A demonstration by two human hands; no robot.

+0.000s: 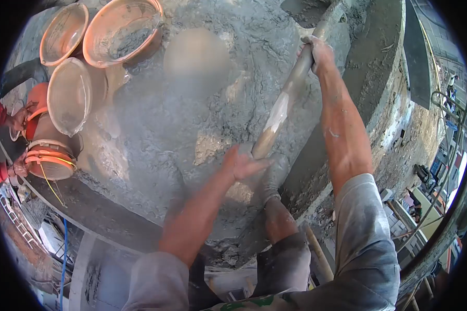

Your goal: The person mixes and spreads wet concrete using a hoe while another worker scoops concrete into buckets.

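Observation:
A long handle (280, 111), smeared with grey cement, slants from the upper right down to near my feet. Higher up, my right hand (319, 53) is wrapped round it. Close to its lower end is my left hand (241, 163), blurred, with fingers stretched out beside the handle; whether it touches the handle is unclear. Wet grey concrete (155, 124) lies around my cement-covered foot (276, 173). The far end of the handle is at the top edge, where any tool head is hard to make out.
Several orange buckets (122, 33) stand at the upper left. A co-worker's hands (19, 166) hold stacked buckets (49, 160) at the left edge. A concrete-smeared board edge (384, 67) runs along the right, with a drop and scaffold poles beyond.

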